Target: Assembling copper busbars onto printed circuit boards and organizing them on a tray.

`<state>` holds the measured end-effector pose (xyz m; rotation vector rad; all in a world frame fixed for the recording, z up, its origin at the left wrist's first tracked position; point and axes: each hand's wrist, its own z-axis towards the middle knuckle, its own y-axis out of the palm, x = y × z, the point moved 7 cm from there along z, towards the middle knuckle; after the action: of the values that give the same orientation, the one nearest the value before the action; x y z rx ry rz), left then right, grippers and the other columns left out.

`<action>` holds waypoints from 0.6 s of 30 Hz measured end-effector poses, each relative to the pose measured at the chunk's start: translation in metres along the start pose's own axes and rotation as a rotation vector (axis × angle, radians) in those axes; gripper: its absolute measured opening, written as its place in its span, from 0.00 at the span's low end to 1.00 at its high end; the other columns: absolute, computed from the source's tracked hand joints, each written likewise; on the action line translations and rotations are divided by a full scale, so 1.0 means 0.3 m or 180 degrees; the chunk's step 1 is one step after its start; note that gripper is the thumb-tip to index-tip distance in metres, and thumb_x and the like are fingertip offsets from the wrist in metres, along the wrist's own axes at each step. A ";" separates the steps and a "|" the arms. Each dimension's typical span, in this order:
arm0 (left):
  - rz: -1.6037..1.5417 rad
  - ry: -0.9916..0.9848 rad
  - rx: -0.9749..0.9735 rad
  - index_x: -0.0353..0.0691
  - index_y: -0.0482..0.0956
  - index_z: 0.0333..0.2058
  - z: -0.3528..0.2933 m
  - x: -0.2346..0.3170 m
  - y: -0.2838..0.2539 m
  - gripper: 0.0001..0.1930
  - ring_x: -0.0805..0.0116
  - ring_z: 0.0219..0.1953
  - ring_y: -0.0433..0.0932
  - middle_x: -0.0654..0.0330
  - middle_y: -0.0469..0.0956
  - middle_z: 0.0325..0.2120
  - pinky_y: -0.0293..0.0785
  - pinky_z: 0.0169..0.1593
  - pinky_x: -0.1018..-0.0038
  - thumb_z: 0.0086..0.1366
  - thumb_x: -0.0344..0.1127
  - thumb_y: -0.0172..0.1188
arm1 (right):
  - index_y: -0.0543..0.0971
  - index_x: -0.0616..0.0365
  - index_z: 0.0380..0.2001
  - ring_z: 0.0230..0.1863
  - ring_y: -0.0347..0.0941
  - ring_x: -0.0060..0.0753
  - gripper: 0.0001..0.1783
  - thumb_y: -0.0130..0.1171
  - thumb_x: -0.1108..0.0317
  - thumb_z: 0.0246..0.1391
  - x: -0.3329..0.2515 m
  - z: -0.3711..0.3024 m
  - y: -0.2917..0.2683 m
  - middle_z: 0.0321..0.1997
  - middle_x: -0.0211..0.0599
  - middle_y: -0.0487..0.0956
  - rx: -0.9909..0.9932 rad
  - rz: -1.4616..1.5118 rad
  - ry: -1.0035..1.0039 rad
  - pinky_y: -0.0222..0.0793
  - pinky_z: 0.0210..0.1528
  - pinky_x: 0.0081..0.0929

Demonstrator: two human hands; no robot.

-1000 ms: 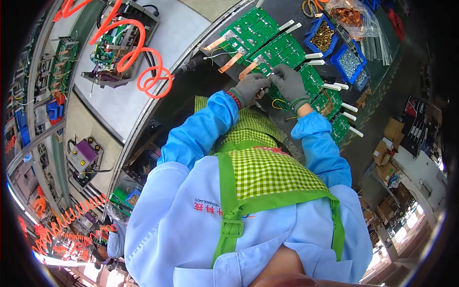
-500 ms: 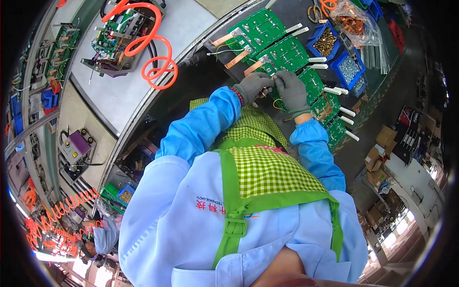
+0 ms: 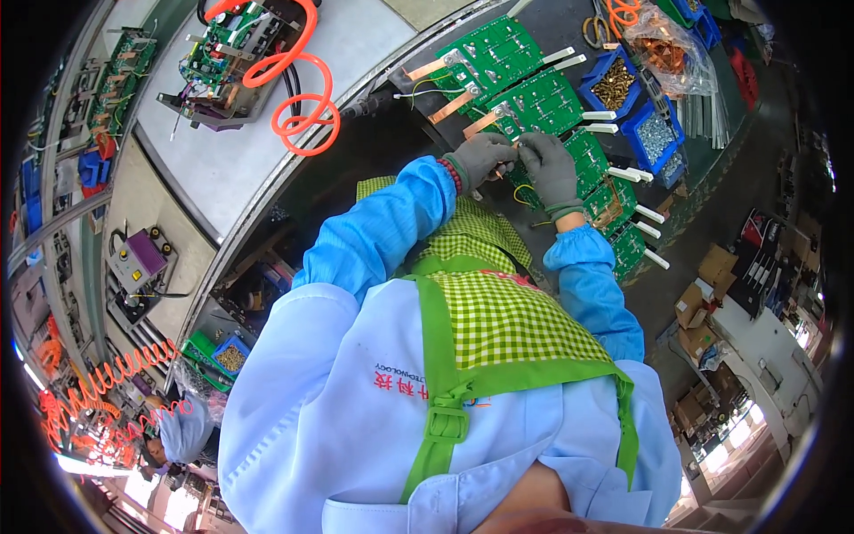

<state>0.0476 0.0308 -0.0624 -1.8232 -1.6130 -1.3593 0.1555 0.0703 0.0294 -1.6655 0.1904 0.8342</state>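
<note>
My left hand [image 3: 481, 160], in a grey glove, is closed at the near left edge of a row of green circuit boards [image 3: 543, 101]. A narrow copper-coloured strip [image 3: 500, 173] shows at its fingertips. Close beside it, my right hand [image 3: 550, 171], also gloved, has thumb and fingers bent together over the board edge; whatever they pinch is hidden. The fingertips of both hands almost meet. Flat copper strips [image 3: 451, 107] stick out from the left ends of the farther boards, and white strips [image 3: 600, 128] from their right ends. A thin yellow wire [image 3: 525, 189] loops below my hands.
Blue bins of brass-coloured fasteners [image 3: 614, 84] and silvery fasteners [image 3: 656, 138] stand right of the boards. Beyond them lie a clear bag of copper parts [image 3: 663, 53] and pliers [image 3: 595, 33]. At left, a coiled orange hose [image 3: 309, 125] hangs beside an electronic assembly [image 3: 227, 67].
The whole view has shifted slightly, moving the bench a little in the picture. Both hands stay together at the same board edge, with only small finger movement.
</note>
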 end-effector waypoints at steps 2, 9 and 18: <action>0.0440 0.0259 0.0004 0.32 0.77 0.39 -0.003 0.017 0.000 0.08 0.81 0.28 0.72 0.63 0.72 0.32 0.67 0.23 0.87 0.62 0.27 0.53 | 0.78 0.52 0.35 0.38 0.75 0.46 0.08 0.59 0.64 0.51 -0.005 0.004 -0.005 0.37 0.41 0.76 0.0001 -0.0056 -0.0084 0.72 0.38 0.37; -0.0868 -0.0246 0.0078 0.32 0.77 0.34 0.014 -0.030 -0.001 0.07 0.79 0.24 0.72 0.62 0.73 0.28 0.67 0.23 0.84 0.62 0.30 0.55 | 0.78 0.52 0.36 0.38 0.75 0.47 0.09 0.58 0.64 0.51 -0.016 0.018 0.000 0.38 0.42 0.76 -0.0231 -0.0045 -0.0253 0.71 0.38 0.39; -0.0676 -0.0100 0.0223 0.33 0.77 0.32 0.004 -0.015 -0.001 0.09 0.79 0.21 0.71 0.63 0.74 0.23 0.66 0.23 0.81 0.60 0.35 0.58 | 0.75 0.53 0.32 0.35 0.74 0.49 0.11 0.58 0.58 0.52 -0.024 0.015 0.018 0.35 0.42 0.75 -0.0075 -0.0674 0.0114 0.69 0.35 0.43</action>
<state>0.0482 0.0292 -0.0667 -1.6800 -1.8913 -1.3469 0.1454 0.0707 0.0294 -1.6900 0.0278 0.6496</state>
